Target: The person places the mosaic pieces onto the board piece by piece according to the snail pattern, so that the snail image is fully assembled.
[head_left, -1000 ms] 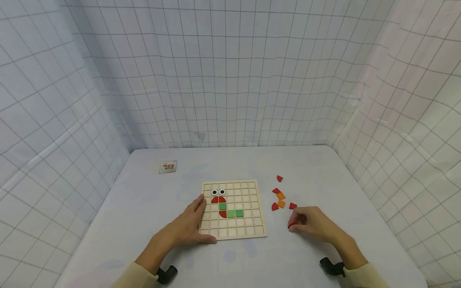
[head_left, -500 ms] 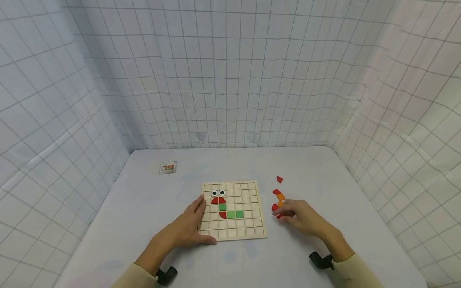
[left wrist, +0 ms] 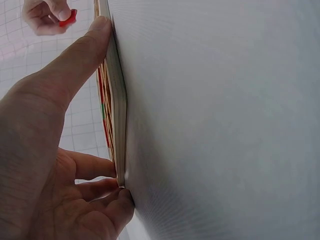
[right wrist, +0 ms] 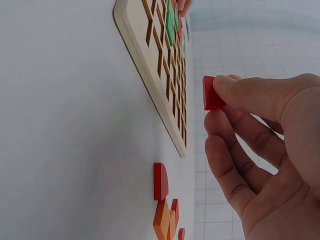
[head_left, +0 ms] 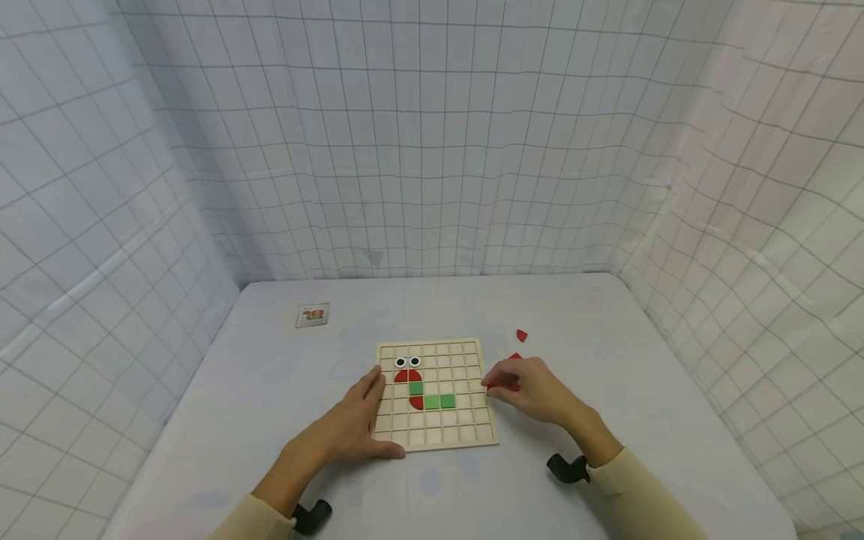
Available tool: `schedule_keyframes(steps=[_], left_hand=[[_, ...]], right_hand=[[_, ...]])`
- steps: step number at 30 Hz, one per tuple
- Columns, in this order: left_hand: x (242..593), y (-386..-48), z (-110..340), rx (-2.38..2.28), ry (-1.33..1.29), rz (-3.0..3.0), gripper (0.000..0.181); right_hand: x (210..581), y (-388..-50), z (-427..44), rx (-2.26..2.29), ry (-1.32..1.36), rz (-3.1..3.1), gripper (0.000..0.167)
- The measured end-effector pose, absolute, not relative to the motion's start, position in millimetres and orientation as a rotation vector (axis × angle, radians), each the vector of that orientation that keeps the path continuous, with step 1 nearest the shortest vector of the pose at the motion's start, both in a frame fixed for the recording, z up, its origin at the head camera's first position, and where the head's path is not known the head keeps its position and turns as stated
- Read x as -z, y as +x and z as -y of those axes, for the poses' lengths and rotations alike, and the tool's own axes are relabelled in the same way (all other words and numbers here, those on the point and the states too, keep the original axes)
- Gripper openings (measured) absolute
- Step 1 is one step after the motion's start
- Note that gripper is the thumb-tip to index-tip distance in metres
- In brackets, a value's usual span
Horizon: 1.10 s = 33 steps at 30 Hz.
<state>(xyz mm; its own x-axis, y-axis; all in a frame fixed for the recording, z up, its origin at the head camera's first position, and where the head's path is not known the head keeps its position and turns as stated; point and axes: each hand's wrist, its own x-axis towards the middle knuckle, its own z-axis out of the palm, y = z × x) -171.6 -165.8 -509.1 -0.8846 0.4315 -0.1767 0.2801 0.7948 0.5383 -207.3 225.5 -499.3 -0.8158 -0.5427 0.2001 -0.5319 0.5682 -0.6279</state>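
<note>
In the head view a wooden grid board (head_left: 469, 433) lies on the table. Two eye tiles (head_left: 408, 362), several red quarter-round tiles (head_left: 408, 376) and green square tiles (head_left: 439, 402) sit in its cells. My left hand (head_left: 351, 424) holds the board's near left corner, thumb against the near edge and fingers along the left edge. Over the board's right edge, my right hand (head_left: 533, 390) pinches a red tile (right wrist: 213, 93) between thumb and fingertips. The right wrist view shows that tile raised above the board; the fingers cover part of its shape.
Loose red tiles (right wrist: 160, 181) and orange tiles (right wrist: 162, 220) lie right of the board, mostly hidden by my right hand in the head view. One red tile (head_left: 522, 335) lies farther back. A small picture card (head_left: 313, 315) rests at the table's back left.
My right hand has moved left with the red tile, from the table past the loose tiles to the board's right edge. My left hand stays at the board.
</note>
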Motion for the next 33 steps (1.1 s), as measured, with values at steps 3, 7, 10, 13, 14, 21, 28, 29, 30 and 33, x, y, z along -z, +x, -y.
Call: schedule_keyframes(steps=[3, 7, 10, 13, 14, 21, 28, 29, 30, 33], left_hand=[[511, -172, 166, -0.743, 0.549, -2.695, 0.149], [511, -172, 166, -0.754, 0.547, -2.691, 0.149], [511, -172, 166, -0.763, 0.542, -2.688, 0.149], [511, -172, 165, -0.762, 0.547, -2.691, 0.149], [511, -172, 165, -0.762, 0.549, -2.691, 0.149], [511, -172, 165, -0.753, 0.559, -2.696, 0.149], [510, -171, 165, -0.761, 0.557, -2.694, 0.149], [510, -171, 165, -0.762, 0.557, -2.694, 0.149], [510, -171, 165, -0.763, 0.557, -2.694, 0.149], [510, -171, 165, -0.766, 0.558, -2.695, 0.149]], right_hand=[[499, -213, -214, 1.118, -0.933, -2.736, 0.014], [501, -219, -200, 1.125, -0.903, -2.711, 0.013], [503, -221, -192, 1.123, -0.878, -2.701, 0.011], [506, -223, -186, 1.12, -0.839, -2.692, 0.009], [508, -223, -185, 1.118, -0.832, -2.688, 0.009], [511, -223, -177, 1.063, -0.81, -2.731, 0.01], [511, -221, -172, 1.046, -0.806, -2.759, 0.009], [511, -221, -172, 1.047, -0.804, -2.76, 0.009], [512, -221, -172, 1.046, -0.799, -2.758, 0.01], [512, -221, -172, 1.031, -0.785, -2.757, 0.009]])
